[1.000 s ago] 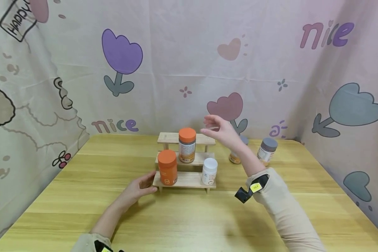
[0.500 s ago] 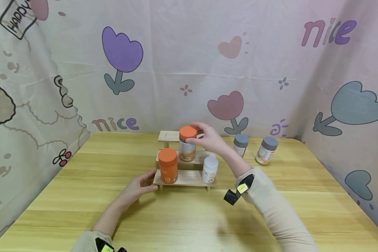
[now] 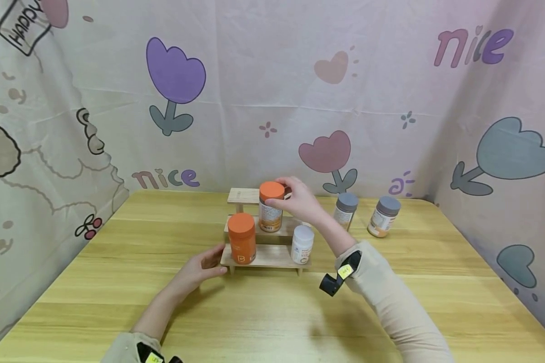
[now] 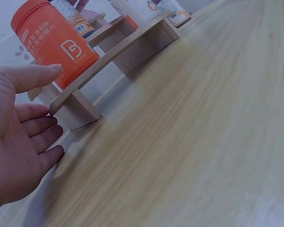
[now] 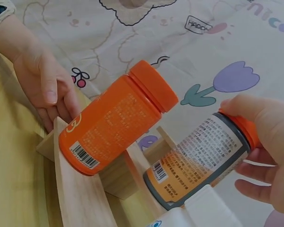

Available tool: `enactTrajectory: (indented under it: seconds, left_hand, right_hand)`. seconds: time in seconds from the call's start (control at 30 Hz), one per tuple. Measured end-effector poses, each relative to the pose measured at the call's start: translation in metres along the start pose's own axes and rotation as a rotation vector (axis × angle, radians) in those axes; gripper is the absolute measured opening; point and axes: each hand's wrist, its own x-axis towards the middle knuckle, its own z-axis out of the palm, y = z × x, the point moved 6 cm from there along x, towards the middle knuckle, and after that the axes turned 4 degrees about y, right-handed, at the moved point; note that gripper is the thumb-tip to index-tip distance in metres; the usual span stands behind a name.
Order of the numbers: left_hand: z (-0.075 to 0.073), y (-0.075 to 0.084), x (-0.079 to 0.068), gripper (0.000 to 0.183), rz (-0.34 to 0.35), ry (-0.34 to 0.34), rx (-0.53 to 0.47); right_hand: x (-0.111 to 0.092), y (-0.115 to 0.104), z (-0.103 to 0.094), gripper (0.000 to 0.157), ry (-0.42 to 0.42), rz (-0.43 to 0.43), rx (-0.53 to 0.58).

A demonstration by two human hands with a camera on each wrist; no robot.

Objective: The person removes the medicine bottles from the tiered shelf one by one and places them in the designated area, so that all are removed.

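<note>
A three-tier wooden display stand (image 3: 272,254) holds three bottles. My right hand (image 3: 303,201) grips the orange lid of a grey pill bottle (image 3: 270,218) standing on the middle tier, thumb on the near side of the lid. In the right wrist view the printed label of that grey bottle (image 5: 194,161) faces the camera. An all-orange bottle (image 3: 242,242) is at the left of the lowest tier, and a white bottle (image 3: 302,247) at its right. My left hand (image 3: 195,272) is at the stand's left end, its relaxed fingers (image 4: 42,125) right at the shelf's end.
Two bottles with grey lids stand on the wooden table (image 3: 263,317) right of the stand: one (image 3: 345,214) partly behind my right forearm, the other (image 3: 383,218) farther right. A printed curtain (image 3: 254,91) rises behind the table's back edge.
My right hand has come left and down from beside the grey bottle and now holds its orange lid. The left hand and the stand have stayed in place.
</note>
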Motion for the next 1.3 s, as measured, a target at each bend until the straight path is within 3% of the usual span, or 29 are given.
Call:
enactTrajectory:
  seconds: [0.5, 0.97, 1.3]
  left_hand:
    - [-0.001, -0.004, 0.000, 0.071, -0.006, 0.006, -0.011]
    - [-0.001, -0.003, 0.000, 0.070, 0.004, 0.001, -0.016]
    - [-0.001, -0.006, 0.001, 0.070, -0.019, 0.011, -0.008]
  right_hand:
    - [-0.008, 0.005, -0.024, 0.047, 0.121, -0.017, 0.039]
    - [-0.024, 0.022, -0.067, 0.044, 0.239, 0.036, 0.035]
    - [-0.037, 0.039, -0.096, 0.041, 0.271, 0.043, 0.024]
